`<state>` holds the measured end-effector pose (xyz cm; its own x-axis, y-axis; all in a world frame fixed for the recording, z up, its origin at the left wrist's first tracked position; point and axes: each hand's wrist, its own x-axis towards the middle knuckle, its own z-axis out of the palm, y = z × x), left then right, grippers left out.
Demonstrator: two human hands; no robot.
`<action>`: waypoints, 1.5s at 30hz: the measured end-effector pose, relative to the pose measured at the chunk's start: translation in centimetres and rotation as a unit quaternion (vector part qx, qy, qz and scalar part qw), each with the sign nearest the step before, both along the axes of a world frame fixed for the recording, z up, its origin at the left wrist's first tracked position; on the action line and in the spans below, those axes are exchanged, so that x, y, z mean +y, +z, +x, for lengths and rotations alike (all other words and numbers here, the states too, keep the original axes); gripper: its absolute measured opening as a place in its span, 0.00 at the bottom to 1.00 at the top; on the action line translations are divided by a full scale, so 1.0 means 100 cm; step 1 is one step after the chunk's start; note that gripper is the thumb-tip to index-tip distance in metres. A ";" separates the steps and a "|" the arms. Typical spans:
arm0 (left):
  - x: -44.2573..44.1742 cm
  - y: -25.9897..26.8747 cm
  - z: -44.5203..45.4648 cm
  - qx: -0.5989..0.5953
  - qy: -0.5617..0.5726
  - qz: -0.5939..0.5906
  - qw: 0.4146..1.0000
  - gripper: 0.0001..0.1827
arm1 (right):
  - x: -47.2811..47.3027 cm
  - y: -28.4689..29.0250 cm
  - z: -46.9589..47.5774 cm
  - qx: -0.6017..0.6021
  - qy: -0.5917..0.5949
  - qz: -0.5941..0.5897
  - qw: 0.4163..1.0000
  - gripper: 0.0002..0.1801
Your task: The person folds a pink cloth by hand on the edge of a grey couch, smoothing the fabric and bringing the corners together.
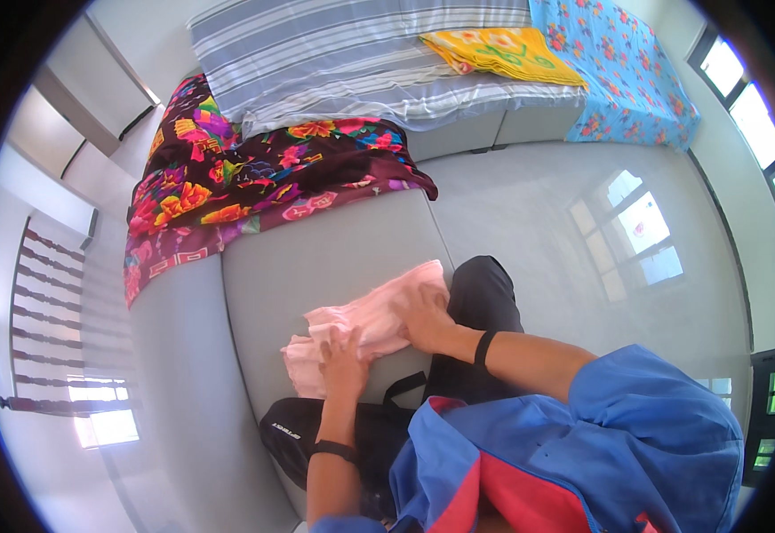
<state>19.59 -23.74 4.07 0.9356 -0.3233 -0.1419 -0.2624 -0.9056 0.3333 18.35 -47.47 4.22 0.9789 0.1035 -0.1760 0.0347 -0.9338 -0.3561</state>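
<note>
A pink cloth garment (374, 310), partly folded and creased, lies on the grey sofa seat (307, 256) in front of my crossed legs. My left hand (344, 360) rests on its near left part, fingers spread over the fabric. Farther right, my right hand (424, 318) lies on the other end with its fingers apart and slightly bent. Both palms face down, so what is under them is hidden. To the left, a loose flap of the garment spreads out beyond my left hand.
A dark floral blanket (267, 173) drapes over the sofa's far part. Behind it a grey striped sheet (361, 66) covers another section, bearing a folded yellow cloth (507, 53). A blue floral cover (617, 73) hangs at the right end. Shiny floor tiles (527, 200) lie right of the seat.
</note>
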 end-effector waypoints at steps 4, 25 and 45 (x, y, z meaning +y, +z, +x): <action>-0.020 -0.011 0.016 0.101 -0.021 0.059 0.993 0.38 | -0.001 -0.001 0.002 0.051 -0.013 -0.019 0.998 0.40; 0.172 -0.014 0.059 0.118 0.205 0.102 0.966 0.33 | 0.175 -0.011 0.064 0.062 0.169 -0.014 0.984 0.40; -0.076 -0.039 0.061 -0.005 -0.087 0.041 0.995 0.36 | -0.068 -0.031 0.006 0.006 -0.116 0.017 0.993 0.33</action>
<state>25.74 -31.38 0.13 0.8676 -0.4687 -0.1663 -0.4209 -0.8701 0.2567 18.91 -54.23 1.16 0.9749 -0.1185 -0.1883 -0.1844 -0.9039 -0.3859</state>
